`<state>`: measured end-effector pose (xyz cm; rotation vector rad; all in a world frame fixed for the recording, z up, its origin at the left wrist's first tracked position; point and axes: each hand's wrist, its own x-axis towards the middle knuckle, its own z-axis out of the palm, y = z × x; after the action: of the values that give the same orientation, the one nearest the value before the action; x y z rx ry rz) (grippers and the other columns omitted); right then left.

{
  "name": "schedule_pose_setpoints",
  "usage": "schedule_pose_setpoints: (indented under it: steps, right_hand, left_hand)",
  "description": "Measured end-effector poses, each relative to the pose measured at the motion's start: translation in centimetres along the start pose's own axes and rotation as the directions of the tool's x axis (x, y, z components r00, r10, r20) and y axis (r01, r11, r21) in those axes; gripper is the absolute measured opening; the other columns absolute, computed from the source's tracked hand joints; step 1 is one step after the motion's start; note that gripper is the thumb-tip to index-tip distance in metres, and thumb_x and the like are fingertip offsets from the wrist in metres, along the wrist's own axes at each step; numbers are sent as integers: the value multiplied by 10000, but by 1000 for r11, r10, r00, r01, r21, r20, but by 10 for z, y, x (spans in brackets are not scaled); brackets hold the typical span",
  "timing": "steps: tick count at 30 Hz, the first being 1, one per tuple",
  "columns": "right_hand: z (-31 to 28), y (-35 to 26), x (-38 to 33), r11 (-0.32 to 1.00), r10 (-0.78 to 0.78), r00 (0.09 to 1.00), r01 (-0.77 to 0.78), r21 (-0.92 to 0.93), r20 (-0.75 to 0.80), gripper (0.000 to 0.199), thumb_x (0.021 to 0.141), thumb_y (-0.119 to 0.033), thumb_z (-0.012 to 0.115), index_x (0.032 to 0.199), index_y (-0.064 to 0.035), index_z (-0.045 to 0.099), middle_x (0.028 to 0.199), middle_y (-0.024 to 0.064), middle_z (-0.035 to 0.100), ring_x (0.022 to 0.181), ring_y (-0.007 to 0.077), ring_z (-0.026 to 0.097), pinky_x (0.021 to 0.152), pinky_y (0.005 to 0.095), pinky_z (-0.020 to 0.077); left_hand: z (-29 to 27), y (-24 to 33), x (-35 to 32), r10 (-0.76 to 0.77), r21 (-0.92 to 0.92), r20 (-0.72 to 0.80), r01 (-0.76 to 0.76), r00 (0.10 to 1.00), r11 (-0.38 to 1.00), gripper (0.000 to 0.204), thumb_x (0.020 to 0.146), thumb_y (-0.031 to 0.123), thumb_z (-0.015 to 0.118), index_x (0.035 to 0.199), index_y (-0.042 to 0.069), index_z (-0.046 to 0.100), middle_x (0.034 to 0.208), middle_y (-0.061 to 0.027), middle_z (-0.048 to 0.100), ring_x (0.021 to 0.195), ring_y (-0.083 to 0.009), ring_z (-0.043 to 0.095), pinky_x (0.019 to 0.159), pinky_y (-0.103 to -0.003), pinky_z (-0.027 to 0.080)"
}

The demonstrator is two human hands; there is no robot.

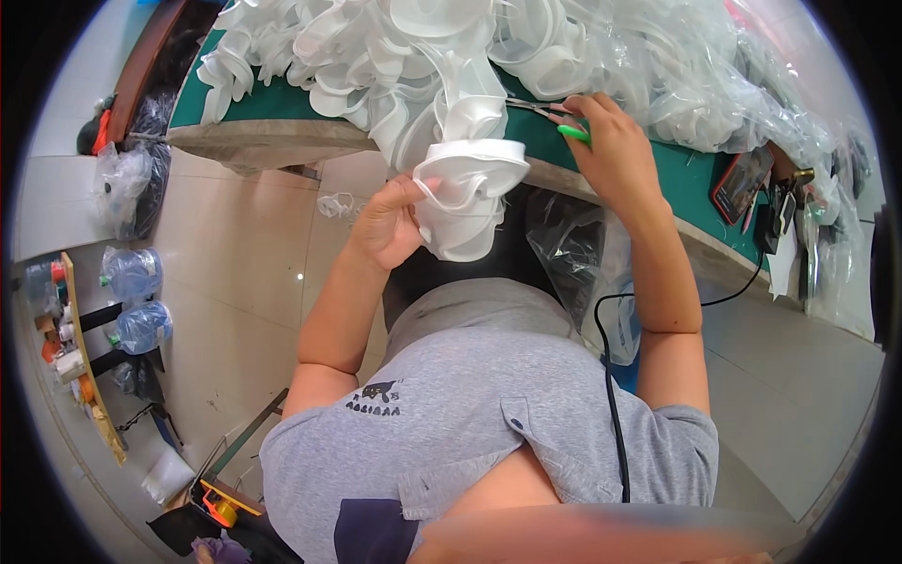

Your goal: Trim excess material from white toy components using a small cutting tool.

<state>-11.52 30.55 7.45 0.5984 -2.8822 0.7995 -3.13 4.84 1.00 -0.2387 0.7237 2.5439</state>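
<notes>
**A soft white piece is held up while scissors are gripped at the green table**

Everything here is placed by the green table (pixel 282 99), which runs across the top of the view.

Far to the left of the table, down on the tiled floor, two blue water jugs (pixel 136 301) are seen lying beside a wooden rack.

Just below the table's front edge, near its middle, the left hand (pixel 390 226) is closed around a white plastic piece (pixel 470 193). The thumb and fingers are pinched on its left side, where a thin curled rim is seen. The piece is lifted clear of the table and is not resting on anything.

The piece looks very light, because it is held up with only a few fingers. It looks thin and bendy, with wavy folds hanging under its round top. It could probably be squashed or torn if it were squeezed hard. It also looks smooth, so it might slip. A good place to hold it is judged to be the thicker round rim at the top, not the floppy folds below.

On the table, behind the held piece, a big pile of white pieces (pixel 376 47) is heaped up.

To the right of that, at the table's front edge, the right hand (pixel 611 150) is curled shut around green-handled scissors (pixel 554 117). The blades are pointed left, toward the pile.

Further right on the table, clear plastic bags (pixel 714 85) are piled, and a phone (pixel 742 179) is lying near the edge.
</notes>
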Motion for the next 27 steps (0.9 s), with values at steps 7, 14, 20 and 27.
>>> schedule_pose_setpoints:
  steps: [7,14,20,27]
  right_hand:
    - [3,9,3,988,47,987,-23,-154,154,310,811,-93,616,1116,-44,584,1081,126,588,935,353,591,798,409,475]
    - [-8,22,4,989,-133,968,116,93,214,337,829,-32,586,1165,-45,569,1094,131,567,932,357,585,817,402,464]
    - [-6,19,9,983,-59,966,100,-151,253,306,817,27,561,1112,-46,592,1066,122,567,940,362,579,803,417,462]
    - [-26,7,21,951,-69,898,-72,300,434,188,801,-9,606,986,8,575,761,67,617,659,121,553,624,262,448]
  left_hand:
    - [-15,7,6,-97,-71,149,108,984,992,489,790,65,647,1248,-8,492,1127,-136,614,1003,-214,627,887,-346,513]
    - [11,19,7,-25,137,43,19,999,990,626,687,54,752,1258,7,500,1104,-94,616,1001,-183,612,902,-308,489]
    - [19,25,8,20,308,37,-30,999,951,539,727,78,744,1213,20,519,1064,-68,622,966,-163,622,890,-305,488]
    - [-10,20,-2,-144,-230,354,236,924,944,415,893,126,597,1248,-56,482,1198,-138,596,1100,-210,589,960,-352,463]
